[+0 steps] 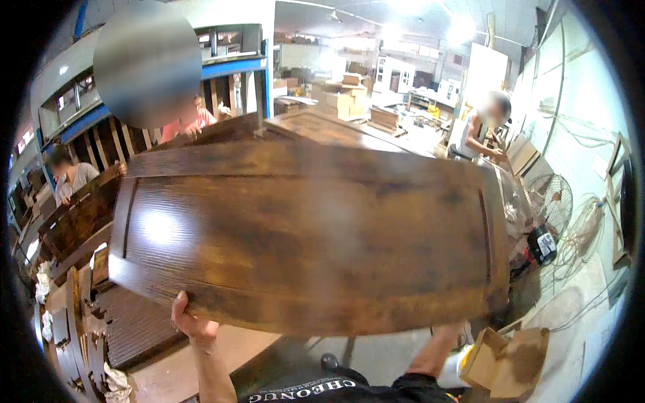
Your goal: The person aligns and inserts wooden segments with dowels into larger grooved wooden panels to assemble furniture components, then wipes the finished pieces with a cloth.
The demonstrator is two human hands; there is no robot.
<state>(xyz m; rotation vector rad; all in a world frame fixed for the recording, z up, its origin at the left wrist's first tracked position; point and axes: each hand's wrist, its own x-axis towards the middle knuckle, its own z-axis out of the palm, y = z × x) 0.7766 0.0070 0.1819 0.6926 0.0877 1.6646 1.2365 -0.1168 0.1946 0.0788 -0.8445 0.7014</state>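
A large dark-brown wooden panel (316, 235) with a raised frame and glossy, grained surface spans the middle of the head view, tilted up before me. My left hand (192, 321) grips its near edge toward the left, thumb up on the face and the other fingers hidden beneath. At the right part of the same edge, my right hand (446, 334) reaches under the panel; its fingers are mostly hidden behind the wood. Light glares off the panel's left end.
Stacked dark boards (144, 322) and wood strips lie at lower left. An open cardboard box (505, 363) sits on the floor at lower right, below a standing fan (549, 201) and loose cables. Co-workers stand at left and far right (474, 131). Cartons (346, 97) are piled behind.
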